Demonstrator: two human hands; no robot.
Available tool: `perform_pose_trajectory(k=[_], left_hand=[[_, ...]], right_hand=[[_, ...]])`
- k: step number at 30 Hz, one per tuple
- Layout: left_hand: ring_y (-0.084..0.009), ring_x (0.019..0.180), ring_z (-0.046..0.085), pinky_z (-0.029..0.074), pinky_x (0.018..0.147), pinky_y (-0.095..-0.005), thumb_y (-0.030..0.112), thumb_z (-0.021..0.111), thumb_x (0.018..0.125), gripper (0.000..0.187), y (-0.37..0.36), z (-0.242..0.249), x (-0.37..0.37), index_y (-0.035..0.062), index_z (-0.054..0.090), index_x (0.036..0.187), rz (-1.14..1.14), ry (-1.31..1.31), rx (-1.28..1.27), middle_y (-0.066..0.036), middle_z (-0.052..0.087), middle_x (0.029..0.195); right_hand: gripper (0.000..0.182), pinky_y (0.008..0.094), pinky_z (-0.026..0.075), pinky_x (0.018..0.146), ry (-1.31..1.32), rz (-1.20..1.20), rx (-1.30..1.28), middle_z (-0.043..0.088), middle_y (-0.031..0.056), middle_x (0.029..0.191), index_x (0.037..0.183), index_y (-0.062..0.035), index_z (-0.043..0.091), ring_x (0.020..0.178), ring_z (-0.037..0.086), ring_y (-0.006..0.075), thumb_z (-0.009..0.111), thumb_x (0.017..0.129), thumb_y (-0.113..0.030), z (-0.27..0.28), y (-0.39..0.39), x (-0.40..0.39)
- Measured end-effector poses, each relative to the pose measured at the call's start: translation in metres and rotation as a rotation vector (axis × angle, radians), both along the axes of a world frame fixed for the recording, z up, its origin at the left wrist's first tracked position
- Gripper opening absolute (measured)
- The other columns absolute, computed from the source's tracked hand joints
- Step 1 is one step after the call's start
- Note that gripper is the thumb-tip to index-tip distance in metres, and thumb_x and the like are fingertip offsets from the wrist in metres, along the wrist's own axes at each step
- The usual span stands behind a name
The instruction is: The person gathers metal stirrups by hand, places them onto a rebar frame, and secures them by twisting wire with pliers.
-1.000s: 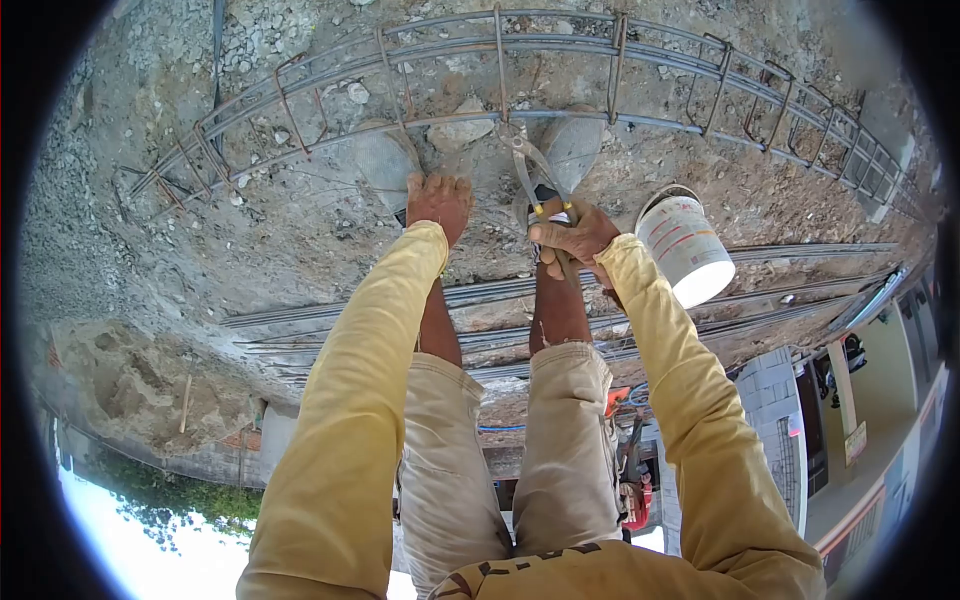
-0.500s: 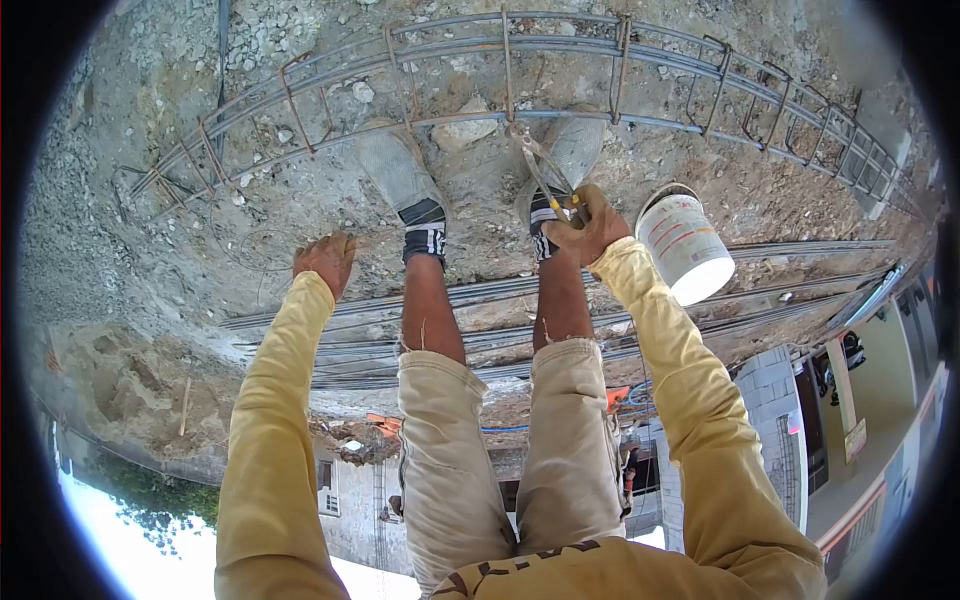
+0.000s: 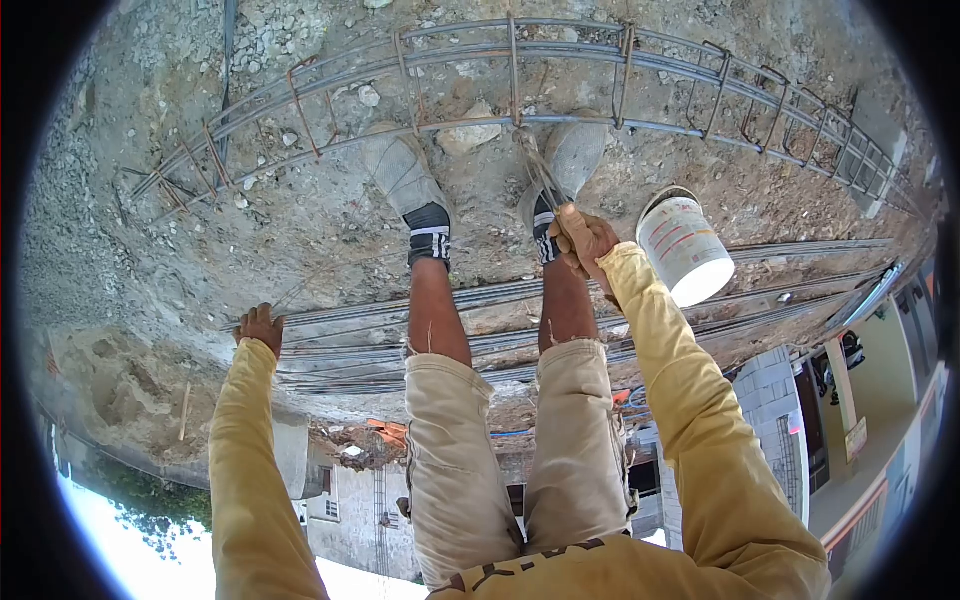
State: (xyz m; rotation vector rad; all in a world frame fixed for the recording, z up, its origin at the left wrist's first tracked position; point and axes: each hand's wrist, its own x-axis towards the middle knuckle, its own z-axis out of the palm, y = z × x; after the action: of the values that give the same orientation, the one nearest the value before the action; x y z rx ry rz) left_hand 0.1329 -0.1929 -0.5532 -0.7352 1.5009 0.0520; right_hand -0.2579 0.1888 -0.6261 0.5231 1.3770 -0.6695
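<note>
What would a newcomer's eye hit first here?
Probably the long rebar cage, which looks curved as it spans the top of the view, just beyond the shoes. Next come the pliers in the right hand, pointing toward the cage's near bar, and the pale bucket to that hand's right. The left hand is far out to the left.

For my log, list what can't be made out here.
In the head view:
Grip ends of the grey metal pliers: behind the fingers of the right hand.
Anything in the left hand: too small.
Right end of the grey steel-bar cage: blurred near the dark image border.
Print on the yellow cloth shirt: cut off by the bottom edge.
</note>
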Motion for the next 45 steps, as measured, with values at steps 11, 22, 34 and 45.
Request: perform_pose_trajectory(k=[11, 22, 34, 45], left_hand=[[-0.0290, 0.121, 0.054, 0.041, 0.103, -0.0403, 0.045, 0.071, 0.086, 0.073, 0.144, -0.059, -0.247, -0.0015, 0.046, 0.136, 1.622, 0.629, 0.510, -0.020, 0.057, 0.128], [-0.0202, 0.088, 0.065, 0.054, 0.067, -0.0341, 0.039, 0.068, 0.090, 0.038, 0.238, -0.123, -0.339, 0.0064, 0.060, 0.107, 2.315, 0.457, 0.521, -0.005, 0.064, 0.094], [-0.0263, 0.094, 0.067, 0.057, 0.081, -0.0431, 0.038, 0.069, 0.088, 0.035, 0.227, -0.131, -0.329, 0.0074, 0.060, 0.102, 2.375, 0.387, 0.738, -0.008, 0.066, 0.093], [-0.0237, 0.082, 0.067, 0.056, 0.080, -0.0440, 0.033, 0.062, 0.094, 0.023, 0.242, -0.120, -0.350, 0.0129, 0.058, 0.085, 2.686, 0.413, 0.646, -0.001, 0.063, 0.074]], right_hand=[[0.064, 0.0395, 0.053, 0.062, 0.016, 0.351, 0.083, 0.061, 0.0116, 0.066, 0.083, -0.0020, 0.065, 0.067, 0.064, 0.0270, 0.057, 0.086, -0.066, -0.016, -0.009, 0.011], [0.069, 0.0461, 0.052, 0.091, -0.237, -0.034, 0.008, 0.062, 0.0169, 0.110, 0.132, -0.0028, 0.049, 0.100, 0.065, 0.0349, 0.058, 0.090, -0.057, -0.008, 0.001, -0.010], [0.064, 0.0428, 0.057, 0.082, -0.313, -0.156, -0.017, 0.065, 0.0177, 0.107, 0.138, 0.0009, 0.040, 0.099, 0.066, 0.0340, 0.054, 0.096, -0.046, 0.006, -0.023, -0.021], [0.035, 0.0311, 0.050, 0.054, -0.221, 0.295, -0.111, 0.065, 0.0077, 0.072, 0.087, 0.0004, 0.066, 0.060, 0.063, 0.0176, 0.082, 0.076, -0.029, -0.009, -0.016, -0.040]])
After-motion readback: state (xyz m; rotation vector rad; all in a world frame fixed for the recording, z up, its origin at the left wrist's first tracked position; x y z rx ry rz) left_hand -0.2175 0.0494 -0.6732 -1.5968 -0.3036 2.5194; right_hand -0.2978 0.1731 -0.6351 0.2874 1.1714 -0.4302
